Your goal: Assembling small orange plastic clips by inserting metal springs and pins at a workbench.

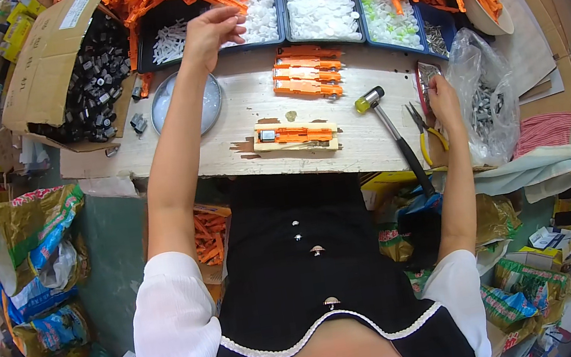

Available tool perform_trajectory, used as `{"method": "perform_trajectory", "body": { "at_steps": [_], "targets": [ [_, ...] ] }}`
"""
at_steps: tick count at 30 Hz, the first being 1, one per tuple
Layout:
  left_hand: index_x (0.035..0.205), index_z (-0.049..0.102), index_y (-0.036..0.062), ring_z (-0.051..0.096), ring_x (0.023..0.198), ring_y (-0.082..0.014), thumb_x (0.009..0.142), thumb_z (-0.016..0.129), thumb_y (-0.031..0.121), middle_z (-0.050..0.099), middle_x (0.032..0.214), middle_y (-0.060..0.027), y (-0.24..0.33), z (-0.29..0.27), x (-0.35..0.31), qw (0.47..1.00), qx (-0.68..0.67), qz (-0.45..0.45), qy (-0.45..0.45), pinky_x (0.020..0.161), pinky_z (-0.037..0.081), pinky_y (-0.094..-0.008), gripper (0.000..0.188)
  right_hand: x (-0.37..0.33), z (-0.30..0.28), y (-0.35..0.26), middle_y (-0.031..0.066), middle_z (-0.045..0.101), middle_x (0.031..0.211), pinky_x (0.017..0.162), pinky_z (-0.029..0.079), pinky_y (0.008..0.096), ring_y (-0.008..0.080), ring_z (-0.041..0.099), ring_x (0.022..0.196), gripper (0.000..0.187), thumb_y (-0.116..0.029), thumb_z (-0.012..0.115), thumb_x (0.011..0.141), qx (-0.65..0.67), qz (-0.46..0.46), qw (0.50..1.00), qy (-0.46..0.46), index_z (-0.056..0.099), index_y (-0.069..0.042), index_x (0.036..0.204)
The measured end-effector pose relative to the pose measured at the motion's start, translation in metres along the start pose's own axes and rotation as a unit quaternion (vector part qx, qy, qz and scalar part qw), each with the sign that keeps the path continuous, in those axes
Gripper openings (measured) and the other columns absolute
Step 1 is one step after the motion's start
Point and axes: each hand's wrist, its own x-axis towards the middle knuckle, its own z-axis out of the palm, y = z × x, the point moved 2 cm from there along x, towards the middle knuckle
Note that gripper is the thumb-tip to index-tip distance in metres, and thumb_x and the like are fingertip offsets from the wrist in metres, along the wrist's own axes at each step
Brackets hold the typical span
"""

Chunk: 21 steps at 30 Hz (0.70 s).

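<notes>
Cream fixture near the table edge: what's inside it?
The cream fixture holds an orange plastic part with a small grey block at its left end. Whatever lies beneath them is covered.

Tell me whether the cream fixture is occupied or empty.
Occupied: in the cream fixture lies an orange piece, with a silvery block near its left end.

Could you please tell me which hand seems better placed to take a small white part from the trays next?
Probably the left hand: it is over the trays, close to the white parts, while the right hand is farther right, near the yellow-handled pliers.
</notes>
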Motion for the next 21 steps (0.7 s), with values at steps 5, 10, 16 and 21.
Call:
{"method": "perform_trajectory", "body": {
  "at_steps": [5, 10, 16, 21],
  "targets": [
    [0.099, 0.058, -0.0043, 0.055, 0.059, -0.0099, 0.085, 0.056, 0.010, 0.060, 0.076, -0.0067, 0.001, 0.013, -0.061, 0.996, -0.072, -0.039, -0.036, 0.049, 0.047, -0.0243, 0.020, -0.008, -0.015, -0.018, 0.0183, 0.059, 0.087, 0.071, 0.043, 0.0402, 0.0364, 0.056, 0.083, 0.016, -0.004, 0.046, 0.080, 0.053, -0.019, 0.998, 0.032, 0.057, -0.002, 0.092],
    [0.089, 0.061, -0.0006, 0.054, 0.051, -0.0101, 0.078, 0.064, 0.006, 0.060, 0.071, -0.0066, -0.022, 0.024, -0.107, 0.970, -0.223, -0.071, -0.072, 0.043, 0.045, -0.0221, 0.012, -0.006, -0.014, -0.025, 0.0073, 0.058, 0.076, 0.060, 0.042, 0.0282, 0.0175, 0.054, 0.068, 0.012, -0.007, 0.053, 0.081, 0.174, -0.041, 0.980, 0.084, 0.060, -0.004, 0.091],
    [0.092, 0.059, 0.0008, 0.059, 0.064, -0.0120, 0.081, 0.060, 0.003, 0.062, 0.085, -0.0112, -0.033, 0.040, -0.144, 0.961, -0.243, -0.096, -0.095, 0.051, 0.050, -0.0240, 0.012, -0.028, -0.006, -0.102, -0.0033, 0.052, 0.070, 0.047, 0.031, 0.0160, 0.0008, 0.041, 0.056, 0.008, -0.009, 0.057, 0.084, 0.435, 0.038, 0.900, 0.008, 0.061, -0.005, 0.090],
    [0.091, 0.058, 0.0013, 0.060, 0.070, -0.0141, 0.082, 0.057, 0.003, 0.060, 0.089, -0.0122, -0.034, 0.056, -0.158, 0.964, -0.238, -0.103, -0.066, 0.060, 0.052, -0.0248, 0.009, -0.063, 0.004, -0.191, -0.0038, 0.052, 0.071, 0.052, 0.034, 0.0161, 0.0021, 0.043, 0.059, 0.009, -0.006, 0.057, 0.083, 0.599, -0.019, 0.790, -0.129, 0.060, -0.003, 0.091]
  ]
}}
